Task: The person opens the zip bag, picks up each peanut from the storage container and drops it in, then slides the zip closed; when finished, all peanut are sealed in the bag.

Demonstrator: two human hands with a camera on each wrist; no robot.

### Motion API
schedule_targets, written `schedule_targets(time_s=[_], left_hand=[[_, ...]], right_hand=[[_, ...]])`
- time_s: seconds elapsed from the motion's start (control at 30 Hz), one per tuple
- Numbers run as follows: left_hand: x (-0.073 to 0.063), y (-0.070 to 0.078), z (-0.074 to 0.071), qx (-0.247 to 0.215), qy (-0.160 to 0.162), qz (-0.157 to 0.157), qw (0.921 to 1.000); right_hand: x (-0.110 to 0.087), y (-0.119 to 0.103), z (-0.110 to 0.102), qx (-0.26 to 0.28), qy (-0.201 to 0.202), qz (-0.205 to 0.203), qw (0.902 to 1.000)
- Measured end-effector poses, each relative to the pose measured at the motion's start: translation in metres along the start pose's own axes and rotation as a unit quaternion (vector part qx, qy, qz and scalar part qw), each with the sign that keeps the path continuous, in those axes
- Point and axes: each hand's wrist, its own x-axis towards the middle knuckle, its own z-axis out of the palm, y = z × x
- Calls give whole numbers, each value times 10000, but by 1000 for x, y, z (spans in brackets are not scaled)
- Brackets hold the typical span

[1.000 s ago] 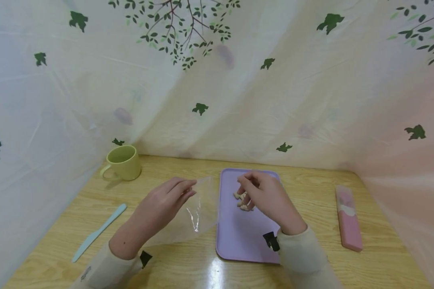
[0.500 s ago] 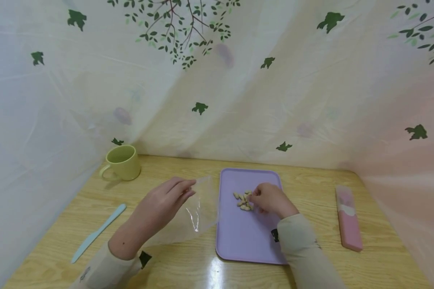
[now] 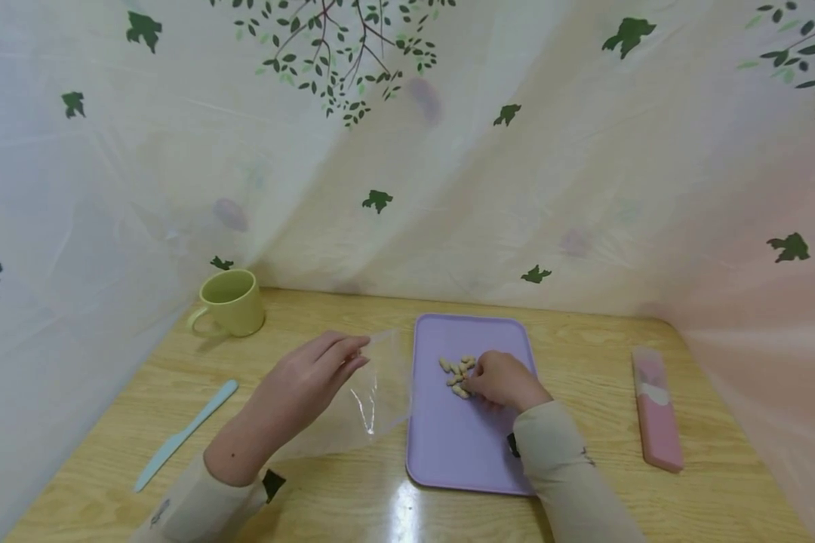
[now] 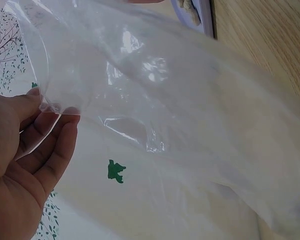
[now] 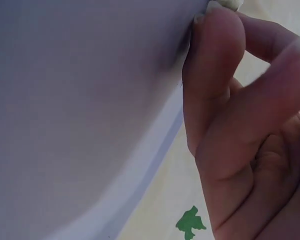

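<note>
My left hand (image 3: 312, 381) pinches the rim of a clear plastic bag (image 3: 370, 407) between thumb and fingers. In the left wrist view the bag (image 4: 155, 90) hangs from those fingertips and spreads across the picture. On the purple tray (image 3: 448, 452) lies a small pile of peanuts (image 3: 456, 369) in their shells. My right hand (image 3: 505, 381) is down at the pile's right side, thumb and fingers pinched together on a peanut. The right wrist view shows its curled fingers (image 5: 215, 55) low over the tray, a bit of peanut (image 5: 230, 4) at the tips; most of it is hidden.
A green mug (image 3: 234, 305) stands at the back left of the wooden table (image 3: 339, 498). In front of it lies a light blue plastic knife (image 3: 185, 437). A pink long case (image 3: 657, 411) lies on the right. A leaf-printed curtain (image 3: 448, 188) encloses the back and sides.
My right hand has come down from above the tray to the peanuts, and its fingers have closed at the pile. The left hand holds the bag in the same place.
</note>
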Motion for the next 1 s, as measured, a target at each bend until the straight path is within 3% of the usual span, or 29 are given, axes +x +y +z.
schedule_targets(time_s=[0.6, 1.0], left_hand=[[1, -2, 2, 30, 65, 86, 9999], [2, -1, 1, -6, -5, 23, 10000]], right_hand=[[2, -3, -1, 7, -116, 7, 9999], [-3, -5, -10, 158, 11, -14, 9999]])
